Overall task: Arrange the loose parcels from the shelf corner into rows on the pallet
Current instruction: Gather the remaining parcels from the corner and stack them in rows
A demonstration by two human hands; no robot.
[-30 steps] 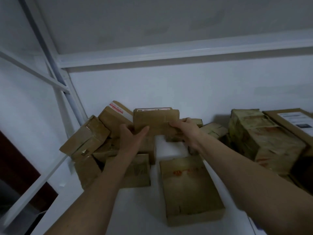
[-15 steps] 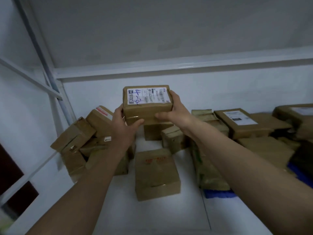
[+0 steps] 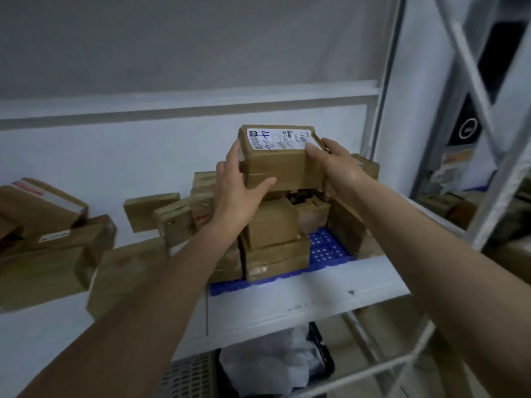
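A brown parcel with a white shipping label and blue handwriting on top is held up between both hands. My left hand grips its left end, thumb under the front face. My right hand grips its right end. The parcel hovers just above a stack of brown parcels standing on a blue perforated pallet at the right end of the white shelf. More parcels stand on the pallet to the right and at the back. Loose parcels lie at the shelf's left.
White shelf uprights and diagonal braces close off the right side. A tilted group of small parcels leans against the back wall. Below the shelf sit a grey crate and a white bag. A neighbouring shelf at right holds more boxes.
Both hands lifted the labelled parcel out of the left corner pile and carried it rightward; it is now above the stack on the blue pallet. My view swung right.
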